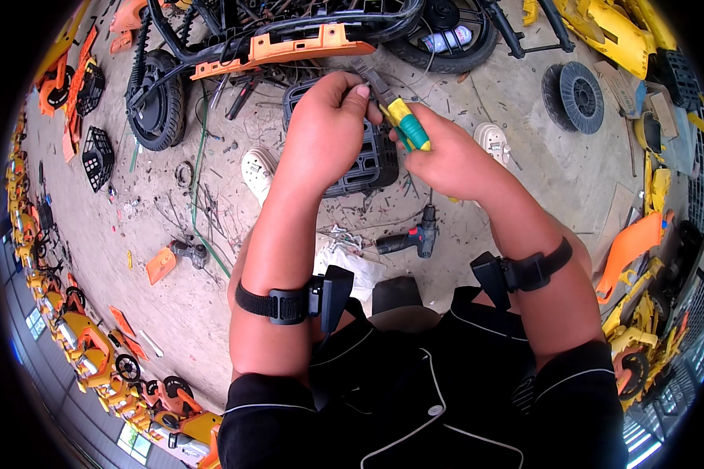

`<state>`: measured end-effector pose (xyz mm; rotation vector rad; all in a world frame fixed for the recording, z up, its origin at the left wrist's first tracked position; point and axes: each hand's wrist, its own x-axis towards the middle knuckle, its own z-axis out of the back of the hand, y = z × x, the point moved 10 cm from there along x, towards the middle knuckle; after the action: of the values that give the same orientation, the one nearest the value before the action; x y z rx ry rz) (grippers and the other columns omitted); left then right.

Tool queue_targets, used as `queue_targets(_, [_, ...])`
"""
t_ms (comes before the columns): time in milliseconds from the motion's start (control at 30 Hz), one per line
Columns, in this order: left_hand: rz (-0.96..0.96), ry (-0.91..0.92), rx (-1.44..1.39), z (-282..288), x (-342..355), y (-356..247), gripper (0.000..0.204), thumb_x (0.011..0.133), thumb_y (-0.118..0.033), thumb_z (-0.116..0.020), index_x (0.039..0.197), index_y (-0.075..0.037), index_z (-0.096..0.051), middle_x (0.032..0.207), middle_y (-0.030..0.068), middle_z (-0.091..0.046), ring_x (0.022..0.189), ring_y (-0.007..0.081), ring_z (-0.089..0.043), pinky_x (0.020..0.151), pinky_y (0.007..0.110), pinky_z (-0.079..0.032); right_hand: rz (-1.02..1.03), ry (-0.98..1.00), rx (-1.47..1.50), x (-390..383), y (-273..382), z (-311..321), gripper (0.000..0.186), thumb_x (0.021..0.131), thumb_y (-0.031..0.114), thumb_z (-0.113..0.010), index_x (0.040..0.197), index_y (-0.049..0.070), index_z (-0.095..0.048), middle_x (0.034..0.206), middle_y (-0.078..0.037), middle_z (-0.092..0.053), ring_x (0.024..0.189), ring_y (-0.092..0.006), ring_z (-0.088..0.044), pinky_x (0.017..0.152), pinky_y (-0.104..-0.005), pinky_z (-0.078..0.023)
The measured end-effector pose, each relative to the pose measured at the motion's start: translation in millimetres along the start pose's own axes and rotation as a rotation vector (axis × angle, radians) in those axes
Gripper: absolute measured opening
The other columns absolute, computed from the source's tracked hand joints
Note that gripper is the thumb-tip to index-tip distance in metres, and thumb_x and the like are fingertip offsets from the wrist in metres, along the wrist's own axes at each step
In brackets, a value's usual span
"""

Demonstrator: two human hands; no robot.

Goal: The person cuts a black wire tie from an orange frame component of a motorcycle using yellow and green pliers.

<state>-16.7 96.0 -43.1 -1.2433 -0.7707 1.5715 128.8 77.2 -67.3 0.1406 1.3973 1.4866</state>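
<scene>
My right hand (444, 156) is wrapped round a pair of pliers (406, 121) with yellow and green handles. Their metal jaws point up and to the left, towards the fingertips of my left hand. That left hand (327, 129) is closed in a pinch close beside the jaws; whatever it holds is too small and hidden to name. Below both hands lies a black plastic slatted part (377, 160) on the floor, partly covered by my left hand. Just beyond them is a long orange plastic panel (289, 48) against a black vehicle frame (235, 62).
A cordless drill (414, 237) lies on the concrete near my feet, by a white cloth (344, 262). Black wheels (158, 102) stand at the frame. Grey discs (579, 98) sit at the right. Cut wires and scraps litter the floor; orange and yellow parts line both sides.
</scene>
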Motion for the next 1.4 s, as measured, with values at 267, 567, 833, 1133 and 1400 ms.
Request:
queue_targets(267, [-0.023, -0.013, -0.042, 1, 1, 1, 0.018, 0.102, -0.014, -0.052, 0.106, -0.001, -0.063, 0.080, -0.0002, -0.066, 0.061, 0.0045, -0.046, 0.056, 0.021, -0.040, 0.030, -0.048, 0.046, 0, 1, 1, 0.053, 0.088, 0.014, -0.069, 0.135, 0.003, -0.047, 0.110, -0.010, -0.067, 0.099, -0.0218, -0.066, 0.086, -0.0364, -0.052])
queue_targets(567, [-0.014, -0.034, -0.055, 2, -1, -2, 0.018, 0.102, -0.013, -0.051, 0.107, -0.001, -0.063, 0.080, 0.0001, -0.065, 0.063, 0.0048, -0.045, 0.057, 0.021, -0.040, 0.024, -0.115, -0.043, -2, 9, 8, 0.040, 0.087, 0.019, -0.072, 0.119, 0.002, -0.055, 0.095, -0.008, -0.066, 0.087, -0.0220, -0.064, 0.078, -0.0368, -0.051])
queue_targets(833, [-0.039, -0.052, -0.089, 4, 0, -3, 0.016, 0.102, -0.012, -0.051, 0.106, -0.002, -0.063, 0.080, -0.0004, -0.065, 0.063, 0.0045, -0.045, 0.057, 0.021, -0.039, 0.075, -0.182, -0.045, -3, 14, 11, 0.042, 0.086, 0.025, -0.067, 0.118, 0.000, -0.056, 0.094, -0.023, -0.066, 0.091, -0.0426, -0.064, 0.079, -0.0466, -0.050])
queue_targets(1133, [-0.058, -0.044, -0.147, 8, -1, -9, 0.016, 0.101, -0.012, -0.052, 0.101, 0.000, -0.062, 0.079, 0.0033, -0.066, 0.070, 0.0096, -0.053, 0.067, 0.026, -0.045, 0.103, -0.193, -0.006, -7, 22, 13, 0.037, 0.086, 0.024, -0.067, 0.112, 0.000, -0.058, 0.090, -0.021, -0.066, 0.085, -0.0402, -0.063, 0.075, -0.0447, -0.050])
queue_targets(1400, [-0.007, -0.075, -0.134, 15, -1, -1, 0.019, 0.101, -0.013, -0.051, 0.106, 0.001, -0.063, 0.080, 0.0037, -0.066, 0.071, 0.0103, -0.054, 0.067, 0.026, -0.045, 0.060, -0.014, 0.362, -2, 6, -4, 0.050, 0.085, 0.013, -0.072, 0.130, 0.002, -0.052, 0.111, -0.005, -0.063, 0.095, -0.0163, -0.060, 0.084, -0.0315, -0.051])
